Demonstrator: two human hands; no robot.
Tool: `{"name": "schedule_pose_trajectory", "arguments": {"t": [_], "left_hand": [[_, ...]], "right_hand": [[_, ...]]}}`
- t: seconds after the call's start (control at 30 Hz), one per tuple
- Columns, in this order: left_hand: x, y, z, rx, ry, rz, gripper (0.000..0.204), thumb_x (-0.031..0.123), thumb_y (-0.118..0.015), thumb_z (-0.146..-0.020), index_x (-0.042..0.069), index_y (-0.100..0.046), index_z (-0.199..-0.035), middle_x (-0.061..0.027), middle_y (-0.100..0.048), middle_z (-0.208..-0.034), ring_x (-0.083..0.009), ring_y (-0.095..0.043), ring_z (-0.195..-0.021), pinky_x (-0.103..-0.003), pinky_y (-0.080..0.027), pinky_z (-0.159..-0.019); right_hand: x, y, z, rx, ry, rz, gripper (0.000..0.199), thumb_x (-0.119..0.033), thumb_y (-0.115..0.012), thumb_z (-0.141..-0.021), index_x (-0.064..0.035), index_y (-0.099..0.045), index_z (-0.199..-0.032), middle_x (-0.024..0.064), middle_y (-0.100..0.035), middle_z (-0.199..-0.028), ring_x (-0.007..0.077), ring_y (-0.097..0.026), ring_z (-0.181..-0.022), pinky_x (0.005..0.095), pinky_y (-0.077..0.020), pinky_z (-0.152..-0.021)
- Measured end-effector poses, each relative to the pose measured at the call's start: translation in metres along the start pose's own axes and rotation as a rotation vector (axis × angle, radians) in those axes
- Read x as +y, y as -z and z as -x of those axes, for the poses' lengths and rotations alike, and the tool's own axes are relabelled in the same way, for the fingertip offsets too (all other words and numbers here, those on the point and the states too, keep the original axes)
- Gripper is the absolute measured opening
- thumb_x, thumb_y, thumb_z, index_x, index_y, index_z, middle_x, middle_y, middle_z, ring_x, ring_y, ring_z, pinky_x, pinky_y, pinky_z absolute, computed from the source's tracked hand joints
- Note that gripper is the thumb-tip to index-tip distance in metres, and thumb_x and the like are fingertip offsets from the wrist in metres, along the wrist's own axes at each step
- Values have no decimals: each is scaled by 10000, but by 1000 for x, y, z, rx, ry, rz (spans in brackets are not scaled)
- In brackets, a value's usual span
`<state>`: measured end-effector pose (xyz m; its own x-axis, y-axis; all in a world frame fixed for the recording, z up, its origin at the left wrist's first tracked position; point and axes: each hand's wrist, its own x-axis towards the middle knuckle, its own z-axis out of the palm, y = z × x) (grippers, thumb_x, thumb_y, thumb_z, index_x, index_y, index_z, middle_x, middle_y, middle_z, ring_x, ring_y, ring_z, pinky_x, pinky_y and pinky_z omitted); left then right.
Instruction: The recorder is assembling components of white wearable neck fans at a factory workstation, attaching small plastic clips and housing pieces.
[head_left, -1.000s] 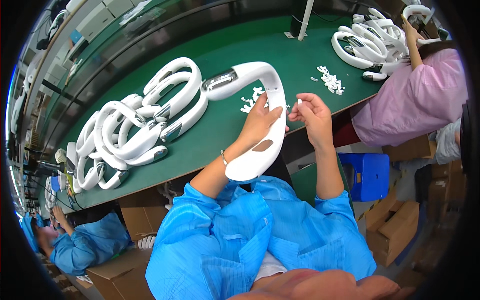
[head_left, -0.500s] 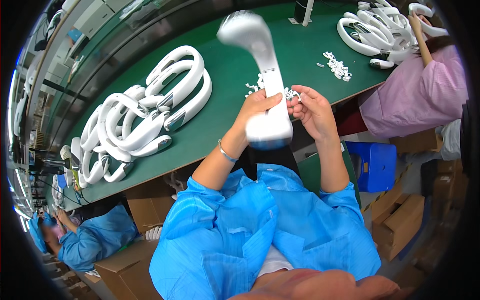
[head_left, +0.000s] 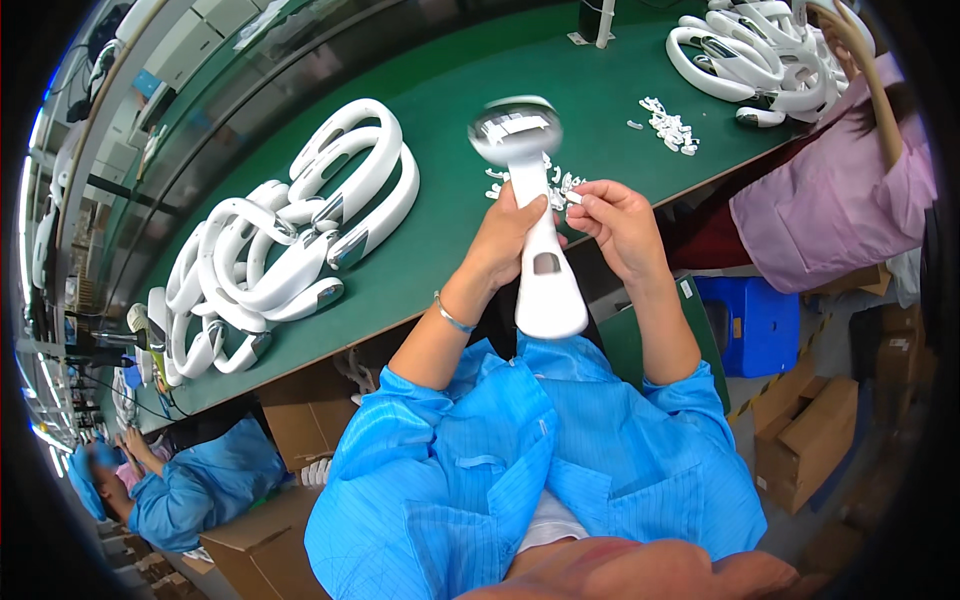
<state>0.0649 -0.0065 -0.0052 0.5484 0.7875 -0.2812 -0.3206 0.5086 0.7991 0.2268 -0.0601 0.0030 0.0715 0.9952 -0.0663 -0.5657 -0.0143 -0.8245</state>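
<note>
My left hand (head_left: 503,237) grips a white curved plastic device (head_left: 553,300) by its middle, with the thumb across it. The device is seen end-on, one end toward me and a rounded, shiny end, smeared by motion, over the bench. Just to its right, my right hand (head_left: 622,232) pinches a small white plastic piece (head_left: 574,197) between thumb and fingertips. Behind both hands a small pile of similar white pieces (head_left: 556,184) lies on the green bench (head_left: 450,130), partly hidden by the device.
A heap of white U-shaped devices (head_left: 262,250) lies on the bench at left. Another pile of small pieces (head_left: 668,126) and more U-shaped devices (head_left: 750,60) are at right, beside a person in pink (head_left: 830,200). A blue stool (head_left: 750,325) and cardboard boxes (head_left: 805,430) stand below.
The device has turned in my left hand; its far end now shows a shiny face and its near end points toward me. My right hand stays beside it, pinching a small piece.
</note>
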Motion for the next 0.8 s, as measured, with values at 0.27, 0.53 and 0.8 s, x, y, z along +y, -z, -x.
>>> {"name": "schedule_pose_trajectory", "arguments": {"t": [0.27,0.53,0.8], "left_hand": [[3,-13,19,-181,-85,29,685,-112,-477,-760,48,-116,-1320,-153,-474,-1084,-248,-615,-848,-367,-559,-699],[-11,-16,25,-195,-264,-153,680,-87,-507,-824,37,-182,-1408,-118,-459,-1217,-167,-519,-1085,-320,-455,-920],[-14,-21,36,-223,-289,-119,660,-55,-438,-848,30,-144,-1432,-141,-413,-1301,-211,-406,-1242,-347,-339,-1042]], "right_hand": [[-10,-14,21,-120,152,175,245,-63,-652,-795,34,-628,-1018,44,-674,-929,73,-591,-824,235,-483,-741],[9,-8,24,0,140,346,103,31,-591,-821,32,-627,-918,82,-589,-878,131,-559,-729,238,-472,-670],[-11,-22,25,-122,200,639,170,3,-586,-839,39,-625,-1001,99,-608,-933,146,-593,-789,247,-492,-692]]}}
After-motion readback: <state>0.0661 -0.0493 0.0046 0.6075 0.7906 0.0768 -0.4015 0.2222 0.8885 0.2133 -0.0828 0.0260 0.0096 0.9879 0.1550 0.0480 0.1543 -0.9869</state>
